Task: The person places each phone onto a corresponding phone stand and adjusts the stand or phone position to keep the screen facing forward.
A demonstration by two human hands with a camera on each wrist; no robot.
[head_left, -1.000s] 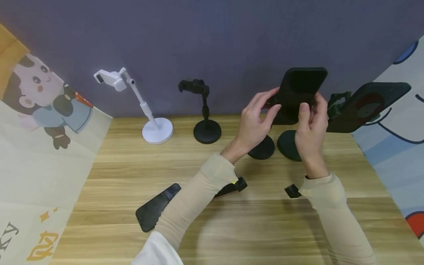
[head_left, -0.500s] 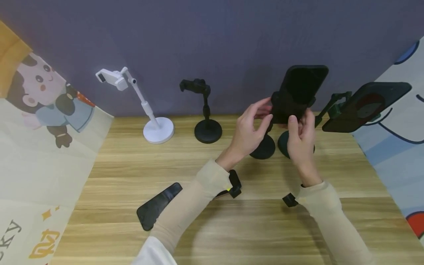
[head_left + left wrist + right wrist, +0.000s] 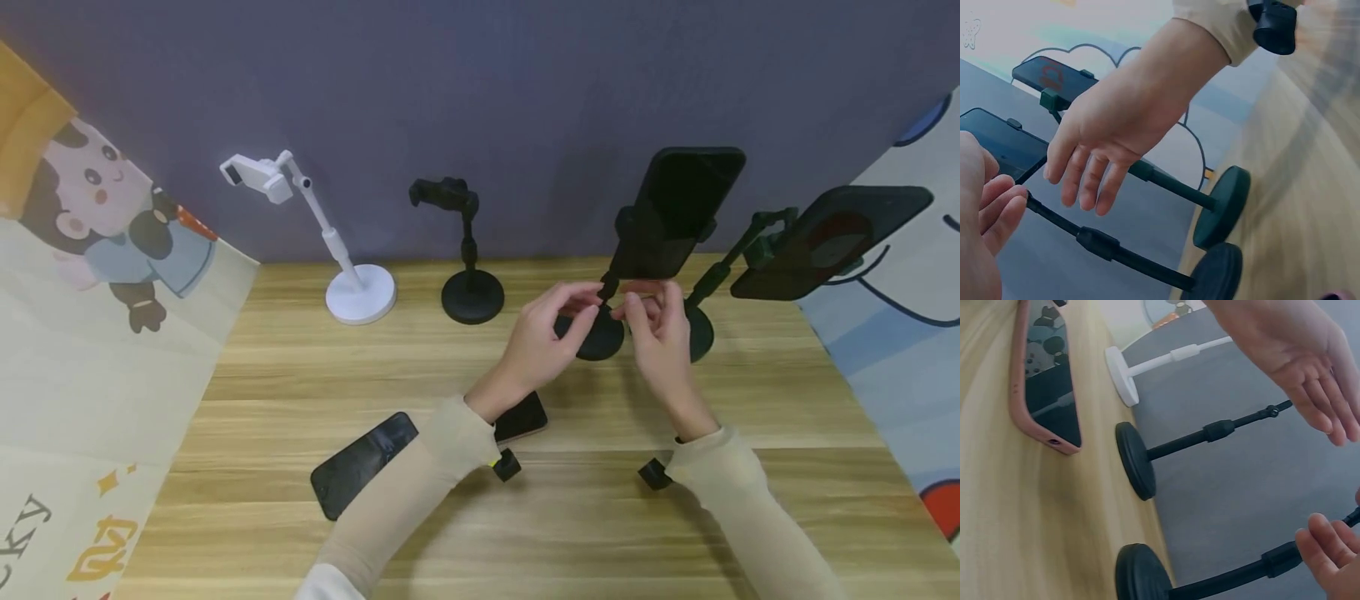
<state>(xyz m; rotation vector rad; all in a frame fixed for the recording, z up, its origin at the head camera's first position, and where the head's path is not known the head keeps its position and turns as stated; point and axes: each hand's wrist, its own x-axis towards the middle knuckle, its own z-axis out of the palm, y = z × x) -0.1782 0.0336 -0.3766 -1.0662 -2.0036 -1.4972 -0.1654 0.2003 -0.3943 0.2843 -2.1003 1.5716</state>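
Left hand [image 3: 543,333] and right hand [image 3: 663,342] flank a black stand [image 3: 602,340], fingers relaxed, gripping nothing; clamping looks done, so the next move probably calls for drawing both clear without a knock. Phone [image 3: 681,208] sits above the fingers in the stand's clamp [image 3: 625,223]: black, glossy, tilted.

The wood-grain bench [image 3: 577,533] carries a white stand [image 3: 336,246], two black stands [image 3: 469,252], a green stand [image 3: 708,284] and two flat-lying phones [image 3: 362,464].

We cannot tell home from office; it looks booth-like: a wood-grain desk [image 3: 570,533] between cartoon-printed side panels [image 3: 75,375], with a plain grey-blue backdrop [image 3: 480,92].
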